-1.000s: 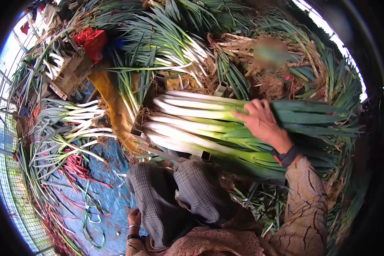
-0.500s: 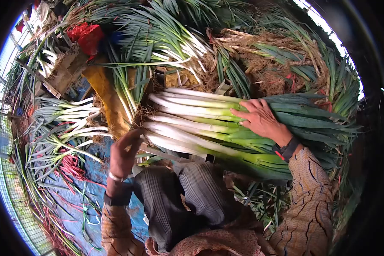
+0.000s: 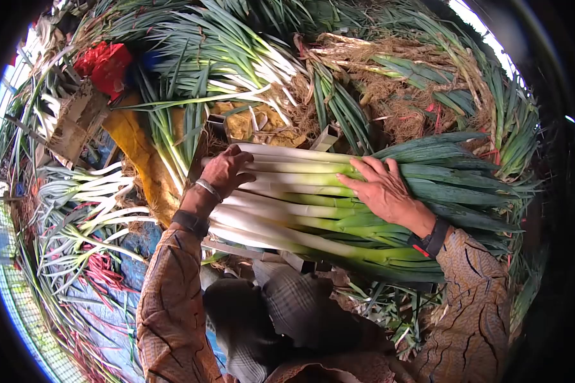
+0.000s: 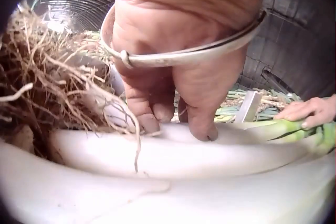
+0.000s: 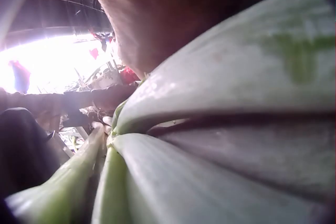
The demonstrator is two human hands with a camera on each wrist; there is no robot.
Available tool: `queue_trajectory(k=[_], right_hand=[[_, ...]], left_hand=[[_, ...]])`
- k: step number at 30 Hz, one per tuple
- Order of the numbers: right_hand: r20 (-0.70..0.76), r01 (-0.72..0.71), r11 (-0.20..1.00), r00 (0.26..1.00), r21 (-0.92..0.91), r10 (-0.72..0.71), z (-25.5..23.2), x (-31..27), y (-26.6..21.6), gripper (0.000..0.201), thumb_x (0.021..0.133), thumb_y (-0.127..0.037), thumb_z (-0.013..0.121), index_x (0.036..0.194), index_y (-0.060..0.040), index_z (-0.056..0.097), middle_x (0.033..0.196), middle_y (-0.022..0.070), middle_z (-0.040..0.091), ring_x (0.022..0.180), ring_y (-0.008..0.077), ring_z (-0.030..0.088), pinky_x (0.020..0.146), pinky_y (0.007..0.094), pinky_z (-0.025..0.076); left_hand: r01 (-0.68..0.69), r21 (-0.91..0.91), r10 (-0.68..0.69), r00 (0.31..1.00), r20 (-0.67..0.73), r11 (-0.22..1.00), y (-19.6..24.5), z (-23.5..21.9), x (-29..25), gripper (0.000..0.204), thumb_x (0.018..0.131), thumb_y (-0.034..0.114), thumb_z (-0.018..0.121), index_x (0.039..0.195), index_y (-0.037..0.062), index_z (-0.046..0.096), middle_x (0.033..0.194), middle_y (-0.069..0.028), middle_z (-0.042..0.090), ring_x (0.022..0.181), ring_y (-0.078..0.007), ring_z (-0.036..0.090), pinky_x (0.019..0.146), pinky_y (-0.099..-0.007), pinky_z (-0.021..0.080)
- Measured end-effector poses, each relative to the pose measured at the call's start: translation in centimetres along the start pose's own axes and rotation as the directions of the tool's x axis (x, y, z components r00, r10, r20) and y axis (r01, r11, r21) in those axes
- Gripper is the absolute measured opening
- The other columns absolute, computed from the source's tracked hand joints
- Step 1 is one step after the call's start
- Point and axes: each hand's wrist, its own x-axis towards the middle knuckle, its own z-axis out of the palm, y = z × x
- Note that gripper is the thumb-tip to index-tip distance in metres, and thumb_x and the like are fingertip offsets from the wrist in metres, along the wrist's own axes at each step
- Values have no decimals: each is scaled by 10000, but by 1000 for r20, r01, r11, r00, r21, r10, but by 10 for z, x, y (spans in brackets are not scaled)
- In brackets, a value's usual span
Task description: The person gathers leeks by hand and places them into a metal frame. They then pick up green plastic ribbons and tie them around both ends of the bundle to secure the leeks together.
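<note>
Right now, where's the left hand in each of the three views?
Head: left hand left of centre, fingers on the white root ends of the leek bundle.
Left wrist: fills the top centre, fingertips touching a white stalk.
Right wrist: too dark and small to make out.
Shared landmark: the leek bundle; the right hand presses its green part.

red cloth (image 3: 102,64) beside heaped green onions (image 3: 223,57)

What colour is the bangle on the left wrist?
Silver metal bangle, clearest in the left wrist view.

Overhead head view; wrist close-ups on leeks (image 3: 313,198)
</note>
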Motion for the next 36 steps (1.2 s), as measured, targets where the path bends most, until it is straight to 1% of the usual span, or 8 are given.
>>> queue_trajectory(k=[7,12,20,23,28,31,34,36], right_hand=[[91,33,997,996,-66,-27,-8,7,-3,489,853,-228,582,1332,-263,494,1405,172,384,1286,303,358,964,557,254],[33,195,977,980,85,-198,-19,4,6,396,828,-218,604,1218,-282,616,1061,59,513,985,237,447,895,378,357],[35,173,969,983,175,-182,-3,34,13,362,813,-170,633,1166,-245,639,1188,82,508,1072,274,468,904,409,376],[43,200,966,977,165,-210,2,37,12,423,793,-144,644,1207,-219,605,1221,93,503,1081,290,472,938,392,393],[59,171,967,981,191,-185,-2,41,5,492,770,-71,618,1254,-88,528,1198,111,501,1071,318,461,933,412,383],[75,152,969,983,193,-169,-5,41,1,485,773,-39,604,1250,-58,523,1195,121,493,1075,329,453,933,420,378],[95,107,971,987,213,-130,-9,40,-5,491,771,-23,602,1254,-44,517,1195,126,489,1081,334,447,938,419,374],[107,91,973,988,211,-115,-9,41,-7,502,756,-3,604,1250,-29,516,1191,129,490,1087,333,445,941,409,374]], left_hand=[[70,36,-70,998,5,997,0,12,4,378,714,278,756,975,62,588,947,-111,539,886,-336,574,739,-428,482],[-23,-12,23,999,43,1000,-4,10,-5,385,690,269,771,960,55,599,965,-117,563,906,-332,577,761,-423,480],[184,-13,-183,981,70,983,-6,25,7,438,679,277,776,1030,105,578,985,-108,531,914,-330,574,765,-425,493],[185,82,-192,978,82,979,-9,29,0,523,737,328,723,1201,146,562,1229,-137,498,1073,-312,539,894,-398,476],[-18,-190,-15,985,-171,982,40,-14,-63,436,803,214,657,1200,75,541,1097,-171,553,1025,-341,543,895,-413,462],[92,-260,-190,903,-385,961,79,-73,-148,327,844,112,618,1163,58,571,1062,-147,579,967,-331,586,818,-383,504],[253,-717,-719,510,-472,650,26,-32,-264,290,835,-6,634,1119,50,612,991,-66,657,887,-128,634,790,-257,512],[605,-588,-841,336,-424,537,-22,10,-350,248,859,96,622,1101,42,625,912,-26,660,796,-116,618,708,-247,514]])
